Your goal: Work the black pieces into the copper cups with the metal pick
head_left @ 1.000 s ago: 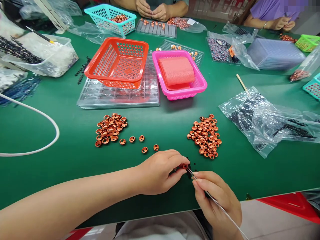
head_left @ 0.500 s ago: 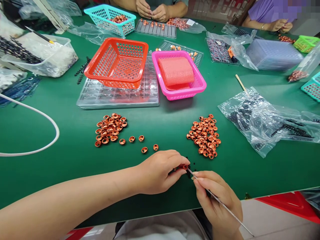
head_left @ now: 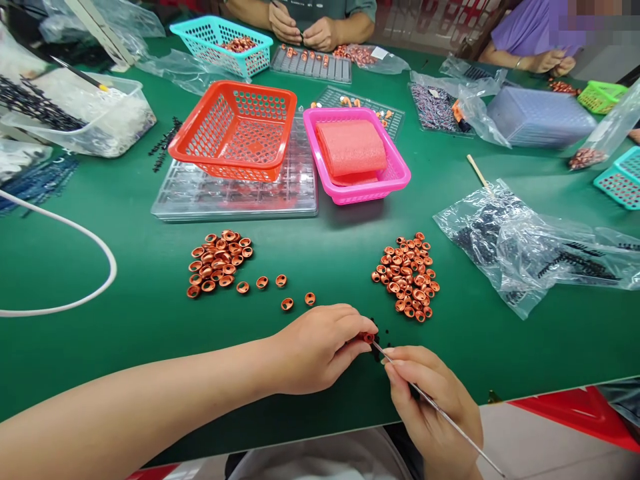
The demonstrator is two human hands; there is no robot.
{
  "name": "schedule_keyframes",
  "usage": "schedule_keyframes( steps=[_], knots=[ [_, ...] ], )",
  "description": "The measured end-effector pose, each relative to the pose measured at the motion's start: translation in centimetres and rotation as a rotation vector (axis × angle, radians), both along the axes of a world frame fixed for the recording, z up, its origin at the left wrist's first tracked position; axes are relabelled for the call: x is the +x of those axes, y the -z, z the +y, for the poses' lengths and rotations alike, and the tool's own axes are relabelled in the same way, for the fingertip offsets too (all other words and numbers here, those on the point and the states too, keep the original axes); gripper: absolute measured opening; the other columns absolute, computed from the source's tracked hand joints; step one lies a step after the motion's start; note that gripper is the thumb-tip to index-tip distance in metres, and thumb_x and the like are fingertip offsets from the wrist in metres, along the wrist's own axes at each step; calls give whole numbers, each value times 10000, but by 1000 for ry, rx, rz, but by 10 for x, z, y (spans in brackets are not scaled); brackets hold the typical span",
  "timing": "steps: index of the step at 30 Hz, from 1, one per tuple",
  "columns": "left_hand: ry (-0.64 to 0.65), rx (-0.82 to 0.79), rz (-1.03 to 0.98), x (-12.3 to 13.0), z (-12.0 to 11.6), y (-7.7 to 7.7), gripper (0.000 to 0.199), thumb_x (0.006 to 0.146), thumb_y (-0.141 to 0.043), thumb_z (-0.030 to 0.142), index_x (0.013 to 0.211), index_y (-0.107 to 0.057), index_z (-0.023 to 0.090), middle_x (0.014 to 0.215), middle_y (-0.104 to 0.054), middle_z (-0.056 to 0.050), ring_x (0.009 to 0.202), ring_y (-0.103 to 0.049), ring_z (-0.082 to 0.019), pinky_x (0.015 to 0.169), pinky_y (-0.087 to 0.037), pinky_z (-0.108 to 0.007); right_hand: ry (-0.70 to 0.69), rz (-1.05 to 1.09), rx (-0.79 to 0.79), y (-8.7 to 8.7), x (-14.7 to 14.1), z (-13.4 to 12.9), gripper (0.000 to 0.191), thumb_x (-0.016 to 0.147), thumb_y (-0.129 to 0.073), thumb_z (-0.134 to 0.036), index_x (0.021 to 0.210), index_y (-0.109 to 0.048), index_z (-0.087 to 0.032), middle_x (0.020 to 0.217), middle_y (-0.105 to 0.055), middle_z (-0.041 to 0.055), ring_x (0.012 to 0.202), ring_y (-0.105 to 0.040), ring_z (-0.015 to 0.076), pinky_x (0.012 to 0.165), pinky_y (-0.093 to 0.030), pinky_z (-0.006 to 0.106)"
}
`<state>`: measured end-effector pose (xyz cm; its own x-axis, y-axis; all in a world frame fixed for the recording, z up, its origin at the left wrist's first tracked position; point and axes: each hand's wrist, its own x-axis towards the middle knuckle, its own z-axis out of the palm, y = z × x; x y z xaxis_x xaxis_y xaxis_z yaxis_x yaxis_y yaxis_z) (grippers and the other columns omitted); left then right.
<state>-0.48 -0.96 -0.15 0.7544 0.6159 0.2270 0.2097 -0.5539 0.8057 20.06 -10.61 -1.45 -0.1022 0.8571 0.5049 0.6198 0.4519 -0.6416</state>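
Observation:
My left hand pinches a small copper-coloured ring-shaped part between thumb and fingers, just above the green table. In my right hand is a thin metal rod, gripped like a pen; its tip meets the copper part. Tiny black pieces lie on the table behind the rod tip, partly covered by my fingers. Beyond my hands are two piles of similar copper cup-like parts, a left pile and a right pile. Several loose ones lie near my left hand.
A red basket stands on stacked clear trays; beside it is a pink basket with folded foam. Plastic bags of black parts lie right. A white cable curves at left. Two people's hands work across the table.
The view has shifted slightly. My hands hold nearly the same pose, with the rod tip still at the copper part. Across the table, a person's hands have moved a little.

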Motion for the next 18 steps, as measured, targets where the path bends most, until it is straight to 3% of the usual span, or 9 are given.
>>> schedule_keyframes(
  steps=[10, 18],
  knots=[
    [-36, 85, 50, 1, -5, 5, 140, 1010, -427, 118, 1019, -562, 155, 874, -690, -62, 754, -620, -173, 689, -498, -268, -24, -91, 128, -6, -4, 4, 329, 869, -646, -40, 1140, -646, -227, 988, -789, 36, 858, -769, 154, 739, -652, 266],
    [-30, 18, -8, -1, -4, 4, 141, 980, -457, 90, 1033, -575, 147, 881, -684, -64, 743, -607, -162, 699, -492, -251, -29, -52, 85, -1, -1, 2, 371, 850, -657, -12, 1160, -632, -214, 1034, -777, 51, 917, -759, 159, 782, -646, 283]
  ],
)
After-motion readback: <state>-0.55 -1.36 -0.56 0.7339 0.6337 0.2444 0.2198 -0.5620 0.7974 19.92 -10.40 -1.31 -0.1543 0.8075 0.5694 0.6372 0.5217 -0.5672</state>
